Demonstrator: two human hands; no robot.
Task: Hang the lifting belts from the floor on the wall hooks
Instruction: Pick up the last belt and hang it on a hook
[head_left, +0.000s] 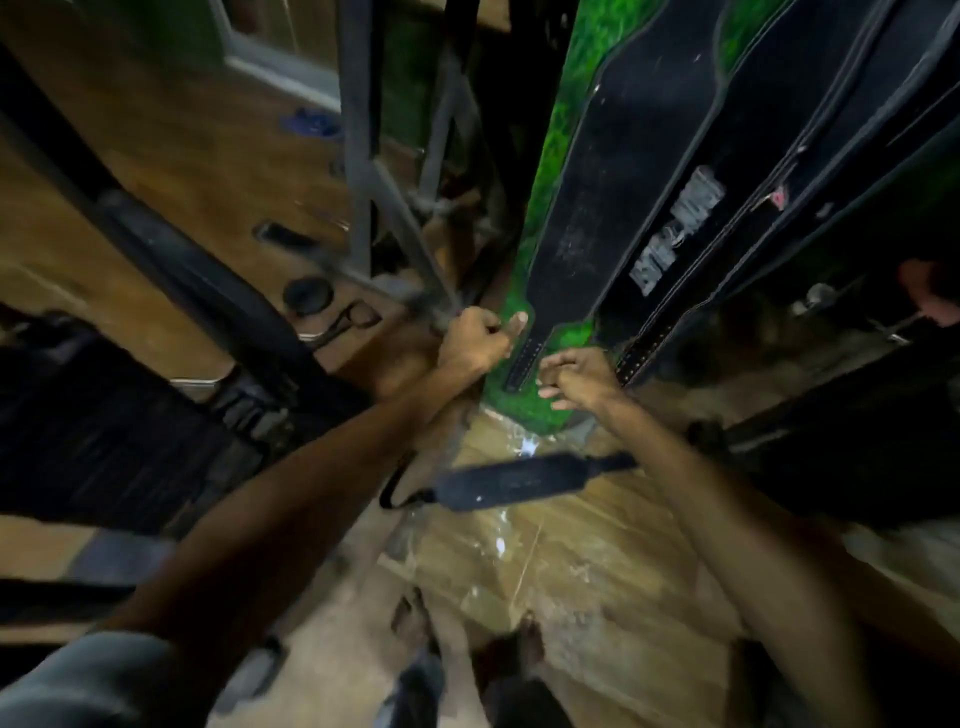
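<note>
One black belt (511, 480) lies flat on the wooden floor (571, 561) below the hanging belts (613, 171), looking stiff and weighty, best gripped mid-strap; left hand (480, 340) curled with thumb against a hung belt's tail, right hand (576, 376) loosely spread, empty.

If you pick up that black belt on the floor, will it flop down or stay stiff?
The belt on the floor would probably droop at its thin strap ends, since one end already curls into a loop. Its wide padded middle looks thicker, so likely stiffer. It lies flat, so it should not roll.
</note>
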